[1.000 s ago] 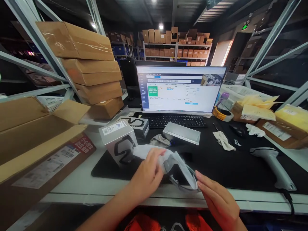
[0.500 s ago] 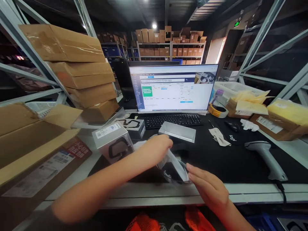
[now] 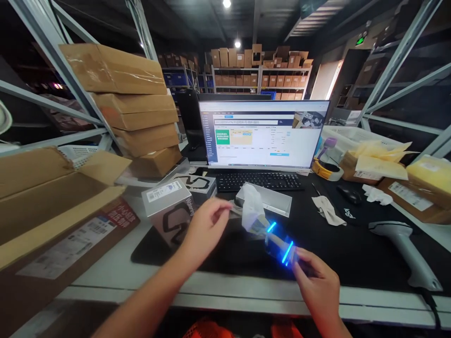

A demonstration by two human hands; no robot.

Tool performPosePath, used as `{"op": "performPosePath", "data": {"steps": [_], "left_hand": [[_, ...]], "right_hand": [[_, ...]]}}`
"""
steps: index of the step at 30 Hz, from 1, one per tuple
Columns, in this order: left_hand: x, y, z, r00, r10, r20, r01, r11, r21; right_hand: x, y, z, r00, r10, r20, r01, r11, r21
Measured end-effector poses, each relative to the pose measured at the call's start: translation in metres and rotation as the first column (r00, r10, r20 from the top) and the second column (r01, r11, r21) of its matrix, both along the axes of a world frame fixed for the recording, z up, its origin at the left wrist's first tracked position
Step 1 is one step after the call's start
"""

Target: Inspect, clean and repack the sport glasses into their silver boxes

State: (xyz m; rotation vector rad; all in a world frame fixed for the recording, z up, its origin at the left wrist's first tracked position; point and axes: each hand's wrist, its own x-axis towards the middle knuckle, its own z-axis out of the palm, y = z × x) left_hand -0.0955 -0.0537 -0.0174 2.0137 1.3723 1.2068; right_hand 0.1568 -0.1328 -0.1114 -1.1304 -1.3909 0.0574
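My right hand (image 3: 315, 281) grips a slim device with glowing blue light strips (image 3: 280, 244) just above the black desk mat (image 3: 352, 244). A white plastic bag (image 3: 252, 209) still covers the device's far end. My left hand (image 3: 206, 225) hovers over the mat left of the bag, fingers loosely curled, with a thin edge of the wrapping at its fingertips. A grey product box with a black headset picture (image 3: 169, 209) stands just left of that hand. An open grey tray-like box lid (image 3: 269, 197) lies behind the bag.
A monitor (image 3: 264, 134) and keyboard (image 3: 259, 180) stand behind the mat. Stacked cardboard boxes (image 3: 130, 103) and an open carton (image 3: 52, 197) fill the left. A barcode scanner (image 3: 405, 249), a mouse (image 3: 347, 193), a tape roll (image 3: 327, 169) and padded parcels (image 3: 416, 183) lie at the right.
The bag has slid up off the near end of the device, and blue lights now glow on it. My left hand has drawn back to the left; my right hand now grips the device.
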Motion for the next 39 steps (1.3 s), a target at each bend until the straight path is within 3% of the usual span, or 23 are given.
{"op": "performPosePath", "data": {"steps": [2, 5, 8, 12, 14, 16, 19, 21, 23, 27, 29, 32, 35, 39], "left_hand": [[0.000, -0.017, -0.026, 0.994, 0.096, -0.054, -0.102, 0.988, -0.116], [0.016, -0.032, -0.048, 0.952, 0.101, -0.288, -0.161, 0.968, -0.192], [0.036, -0.029, -0.050, 0.904, 0.157, -0.398, -0.229, 0.963, -0.141], [0.050, -0.016, -0.054, 0.912, 0.217, -0.348, -0.243, 0.970, -0.033], [0.053, -0.016, -0.060, 0.943, 0.182, -0.279, -0.174, 0.983, 0.051], [0.055, -0.019, -0.068, 0.974, 0.029, -0.223, 0.009, 0.986, 0.167], [0.053, -0.027, -0.078, 0.956, -0.208, -0.205, 0.269, 0.901, 0.341], [0.048, -0.031, -0.082, 0.956, -0.218, -0.197, 0.284, 0.856, 0.432], [0.039, -0.034, -0.084, 0.980, -0.146, -0.137, 0.196, 0.845, 0.498], [0.014, -0.037, -0.072, 0.998, -0.006, -0.060, 0.038, 0.834, 0.550], [0.003, -0.037, -0.057, 0.984, 0.038, -0.172, 0.078, 0.784, 0.616], [-0.006, -0.036, -0.029, 0.908, 0.077, -0.411, 0.238, 0.713, 0.660], [-0.006, -0.037, -0.008, 0.821, 0.076, -0.566, 0.349, 0.718, 0.603], [0.001, -0.043, -0.004, 0.807, 0.146, -0.572, 0.290, 0.746, 0.600]], "right_hand": [[-0.003, 0.000, -0.005, 1.000, 0.002, -0.014, -0.002, 1.000, -0.013], [-0.008, -0.001, -0.008, 0.999, 0.035, 0.001, -0.035, 0.999, -0.008], [-0.010, -0.002, -0.011, 0.996, 0.058, 0.065, -0.061, 0.997, 0.044], [-0.008, -0.004, -0.018, 0.964, 0.137, 0.226, -0.140, 0.990, -0.003], [-0.007, -0.005, -0.021, 0.940, 0.220, 0.260, -0.206, 0.975, -0.079], [-0.006, -0.005, -0.023, 0.929, 0.265, 0.257, -0.242, 0.963, -0.119], [-0.007, -0.005, -0.025, 0.961, 0.178, 0.210, -0.165, 0.983, -0.079], [-0.009, -0.005, -0.023, 0.975, 0.101, 0.197, -0.099, 0.995, -0.022], [-0.012, -0.005, -0.017, 0.975, 0.056, 0.216, -0.069, 0.996, 0.055], [-0.018, -0.001, 0.006, 0.919, 0.082, 0.385, -0.161, 0.971, 0.178], [-0.018, 0.003, 0.020, 0.854, 0.108, 0.509, -0.232, 0.955, 0.187], [-0.018, 0.012, 0.038, 0.766, 0.154, 0.624, -0.331, 0.927, 0.177], [-0.022, 0.020, 0.046, 0.808, 0.223, 0.545, -0.354, 0.924, 0.147], [-0.033, 0.023, 0.040, 0.944, 0.207, 0.258, -0.238, 0.966, 0.096]]}}
